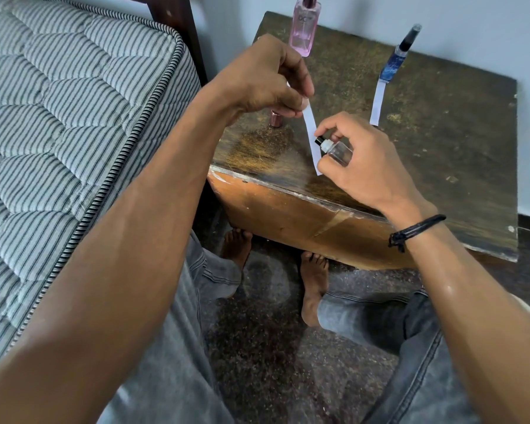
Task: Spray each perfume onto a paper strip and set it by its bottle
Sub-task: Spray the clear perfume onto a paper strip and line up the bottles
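Two bottles (305, 26) upright on worn wooden table (441, 142), mattress (58, 117) beside

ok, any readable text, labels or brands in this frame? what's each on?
"DC": faint pale letters on the pink bottle; anything after them is too blurred to read.
Blue bottle: patterned label, no legible text.
Clear bottle in the right hand: no text visible.
Paper strips: blank.

Worn table (441, 154): pink bottle (305, 29), blue bottle (393, 64)
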The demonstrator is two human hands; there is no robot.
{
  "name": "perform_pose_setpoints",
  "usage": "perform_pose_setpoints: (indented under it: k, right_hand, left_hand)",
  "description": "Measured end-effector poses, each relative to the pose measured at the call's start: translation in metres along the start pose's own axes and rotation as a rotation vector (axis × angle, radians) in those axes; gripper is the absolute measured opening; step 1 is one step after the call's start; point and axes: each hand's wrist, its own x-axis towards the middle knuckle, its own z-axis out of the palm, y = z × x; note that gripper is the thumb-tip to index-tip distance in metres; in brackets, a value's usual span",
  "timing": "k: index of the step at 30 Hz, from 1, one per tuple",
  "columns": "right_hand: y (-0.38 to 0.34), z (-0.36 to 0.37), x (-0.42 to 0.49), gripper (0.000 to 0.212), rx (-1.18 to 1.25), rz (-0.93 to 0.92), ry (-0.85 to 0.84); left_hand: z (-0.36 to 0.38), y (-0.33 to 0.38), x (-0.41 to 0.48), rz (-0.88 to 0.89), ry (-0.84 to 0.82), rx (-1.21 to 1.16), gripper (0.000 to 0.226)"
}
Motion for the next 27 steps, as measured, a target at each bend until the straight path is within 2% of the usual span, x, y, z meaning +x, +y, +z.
perform_pose_setpoints:
  k: [7,13,20,27]
  right_hand:
    - [-0.001,0.003,0.000,0.028,-0.052,-0.014,0.012]
    - [0.001,-0.005,-0.001,0.025,-0.093,-0.012,-0.063]
    - [0.009,-0.019,0.002,0.029,0.043,0.052,0.008]
    - [0.008,-0.013,0.002,0.031,-0.001,0.042,-0.018]
  left_hand:
    - [0.001,0.001,-0.001,0.001,-0.010,-0.022,0.014]
    - [-0.002,0.002,-0.002,0.003,0.005,-0.048,0.017]
    - [-0.002,0.002,-0.002,0.010,0.008,0.004,0.015]
    - [0.000,0.003,0.000,0.033,0.017,0.066,0.012]
